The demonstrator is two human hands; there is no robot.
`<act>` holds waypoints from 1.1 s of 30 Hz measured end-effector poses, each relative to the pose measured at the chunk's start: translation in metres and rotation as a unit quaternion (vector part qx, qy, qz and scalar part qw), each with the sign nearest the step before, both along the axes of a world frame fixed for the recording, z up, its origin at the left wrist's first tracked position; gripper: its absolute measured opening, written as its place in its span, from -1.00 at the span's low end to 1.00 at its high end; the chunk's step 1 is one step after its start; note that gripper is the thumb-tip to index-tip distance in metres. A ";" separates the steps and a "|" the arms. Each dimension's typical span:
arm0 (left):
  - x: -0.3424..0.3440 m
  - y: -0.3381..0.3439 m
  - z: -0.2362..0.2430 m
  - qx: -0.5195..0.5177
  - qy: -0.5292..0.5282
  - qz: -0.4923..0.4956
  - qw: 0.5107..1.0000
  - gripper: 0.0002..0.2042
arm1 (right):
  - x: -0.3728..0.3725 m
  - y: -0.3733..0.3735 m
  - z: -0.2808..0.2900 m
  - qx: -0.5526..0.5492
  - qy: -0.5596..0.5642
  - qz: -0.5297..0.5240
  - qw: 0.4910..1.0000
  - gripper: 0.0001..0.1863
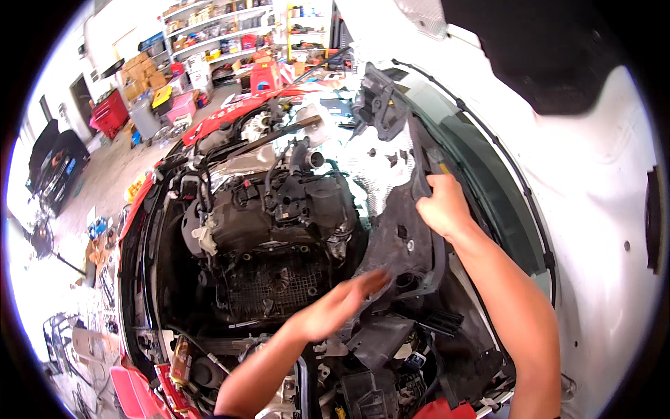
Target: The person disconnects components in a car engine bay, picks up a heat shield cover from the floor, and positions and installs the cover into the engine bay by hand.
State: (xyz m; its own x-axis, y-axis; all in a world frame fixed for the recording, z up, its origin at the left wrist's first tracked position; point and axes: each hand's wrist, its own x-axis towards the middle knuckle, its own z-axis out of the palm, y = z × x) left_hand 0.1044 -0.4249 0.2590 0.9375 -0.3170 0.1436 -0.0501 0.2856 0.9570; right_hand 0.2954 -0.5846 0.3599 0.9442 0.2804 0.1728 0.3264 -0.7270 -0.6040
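Observation:
A long black plastic cowl panel [405,241] with a silvery heat-shield sheet [384,164] at its far part lies along the base of the windshield. My right hand [443,206] has its fingers wrapped round the panel's windshield-side edge. On the other side, my left hand [338,304] reaches towards the panel's near part with fingers stretched out. Its fingertips are smeared by motion, and I cannot tell whether they touch the panel. Left of both hands sits the dark engine [279,209], with an open round hose end [316,160] on top.
The white raised hood [593,160] and the windshield [499,188] bound the right side. A spray can [181,363] and a red tube [171,391] stand at the near left of the bay. Red covers [139,391] drape the fenders. Shelves [223,31] and a red cabinet [108,115] are beyond.

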 end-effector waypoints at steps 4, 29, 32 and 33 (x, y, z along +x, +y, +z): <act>-0.072 -0.029 -0.024 0.177 -0.095 0.181 0.963 0.09 | -0.014 0.003 0.001 -0.018 -0.001 -0.012 1.000 -0.80; -0.072 -0.051 -0.007 0.190 -0.238 0.378 0.874 -0.63 | -0.024 -0.009 0.021 -0.072 0.037 0.004 0.997 -0.74; -0.070 -0.045 -0.010 0.191 -0.196 0.375 0.885 -0.63 | -0.024 -0.005 0.023 -0.036 0.026 0.009 0.999 -0.74; -0.067 -0.043 -0.009 0.196 -0.207 0.383 0.879 -0.63 | -0.023 -0.002 0.024 -0.034 0.036 0.006 0.999 -0.73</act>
